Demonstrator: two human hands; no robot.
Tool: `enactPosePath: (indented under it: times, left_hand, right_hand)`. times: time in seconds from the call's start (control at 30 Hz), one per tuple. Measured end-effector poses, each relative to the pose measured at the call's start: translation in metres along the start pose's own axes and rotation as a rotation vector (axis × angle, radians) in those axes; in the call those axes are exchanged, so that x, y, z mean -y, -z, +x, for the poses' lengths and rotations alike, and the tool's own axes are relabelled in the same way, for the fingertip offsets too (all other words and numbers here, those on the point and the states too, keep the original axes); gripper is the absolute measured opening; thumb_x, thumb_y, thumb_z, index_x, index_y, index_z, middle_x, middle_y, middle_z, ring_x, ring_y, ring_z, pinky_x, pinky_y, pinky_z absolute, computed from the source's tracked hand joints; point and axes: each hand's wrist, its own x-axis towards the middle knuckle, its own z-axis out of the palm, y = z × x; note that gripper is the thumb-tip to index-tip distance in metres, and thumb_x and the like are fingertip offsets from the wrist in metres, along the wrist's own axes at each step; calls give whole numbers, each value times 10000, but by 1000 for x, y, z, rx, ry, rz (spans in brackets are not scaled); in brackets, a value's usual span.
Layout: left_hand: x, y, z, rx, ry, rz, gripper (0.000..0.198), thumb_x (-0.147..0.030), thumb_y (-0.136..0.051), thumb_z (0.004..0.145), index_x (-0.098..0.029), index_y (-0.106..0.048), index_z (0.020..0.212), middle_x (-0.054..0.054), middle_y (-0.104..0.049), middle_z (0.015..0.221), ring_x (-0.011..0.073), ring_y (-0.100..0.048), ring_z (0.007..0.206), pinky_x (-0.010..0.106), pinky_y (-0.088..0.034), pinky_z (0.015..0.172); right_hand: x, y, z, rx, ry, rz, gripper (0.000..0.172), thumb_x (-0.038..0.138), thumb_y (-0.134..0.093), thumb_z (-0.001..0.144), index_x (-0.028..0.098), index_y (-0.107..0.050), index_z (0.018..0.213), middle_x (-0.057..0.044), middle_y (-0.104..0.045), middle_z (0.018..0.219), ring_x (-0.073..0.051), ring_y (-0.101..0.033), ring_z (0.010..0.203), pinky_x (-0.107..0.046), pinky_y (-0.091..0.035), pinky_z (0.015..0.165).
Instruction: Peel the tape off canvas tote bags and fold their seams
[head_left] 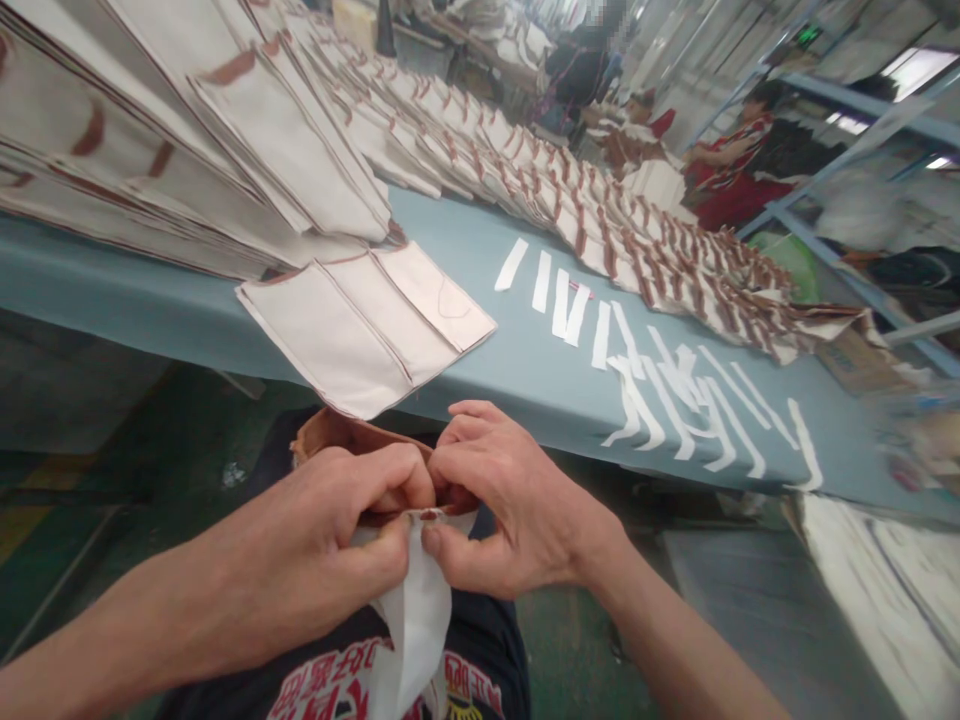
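My left hand [352,530] is closed in a pinch on the edge of a fabric piece with a brown lining [326,432]. Close beside it, my right hand [514,500] pinches the same edge, thumbs and fingertips almost meeting. A white strip [420,620] hangs down from between my fingers over my lap. My fingers hide where strip and edge meet, so I cannot tell how they join. Just beyond my hands, a flat cream fabric panel [360,320] with brown edging lies on the table, one corner over the front edge.
Loose white strips [600,335] are spread across the blue-grey table [450,250]. Tall stacks of cream pieces with brown edging [285,130] stand at the left, and long overlapping rows [562,200] run along the back. A seated person [739,150] is near a metal rack at the right.
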Motion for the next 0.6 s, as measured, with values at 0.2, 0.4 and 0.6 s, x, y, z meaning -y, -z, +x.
enactPosePath:
  times: [0.2, 0.4, 0.6]
  left_hand:
    - [3, -7, 0, -48, -13, 3, 191, -118, -506, 865, -272, -614, 835, -99, -650, 687, 115, -566, 579, 216, -404, 542]
    - [11, -13, -4, -147, -221, 134, 254, -72, -467, 986, -271, -614, 929, -80, -652, 742, 125, -613, 622, 250, -413, 585]
    - [26, -23, -5, -217, -398, 227, 254, -32, -452, 1044, -261, -562, 1046, -48, -679, 821, 148, -660, 669, 294, -451, 644]
  right_hand:
    - [-8, -13, -4, 1, 14, 91, 232, 239, -595, 837, 280, -385, 748, 60, -490, 643, -159, -485, 628, -313, -407, 680]
    - [-12, -17, -7, -91, -5, 199, 238, 192, -610, 869, 256, -440, 714, 64, -484, 632, -132, -476, 599, -266, -361, 617]
    - [-8, -23, -11, -117, -157, 353, 182, 186, -642, 879, 218, -560, 719, 69, -518, 667, -105, -470, 596, -252, -358, 630]
